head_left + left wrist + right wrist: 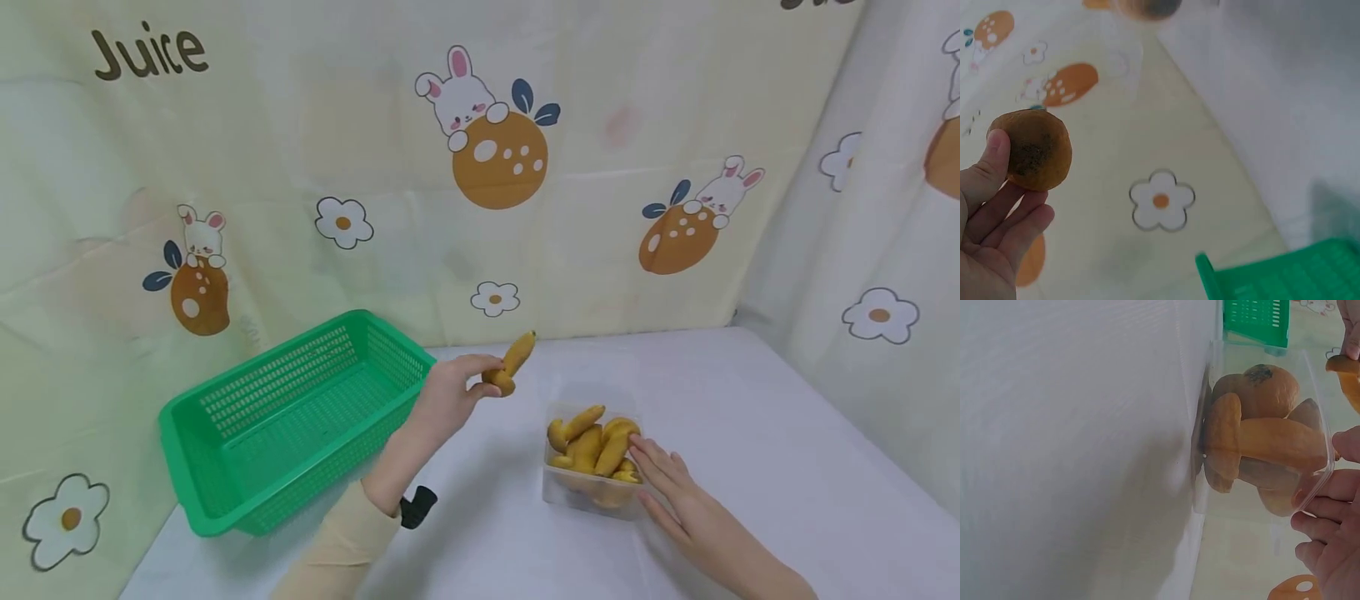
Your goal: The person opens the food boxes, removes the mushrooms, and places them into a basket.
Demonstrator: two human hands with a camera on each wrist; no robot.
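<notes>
Between the thumb and fingers of my left hand (445, 398) is a yellow-brown mushroom (519, 354), raised above the table left of a clear plastic box (592, 492). Its round cap (1038, 150) has a dark patch in the left wrist view. Several similar mushrooms (588, 450) lie heaped in the box; one thick stem and cap (1279, 440) show through its wall. My right hand (686, 508) touches the box's right side at the rim, fingers fairly straight. Whether a fingertip also touches a mushroom, I cannot tell.
A green plastic basket (300, 492) with slotted sides stands on the left of the white table (735, 417), beyond my left forearm. Partly behind that wrist lies a small black object (418, 507). A printed curtain (375, 125) hangs behind the table.
</notes>
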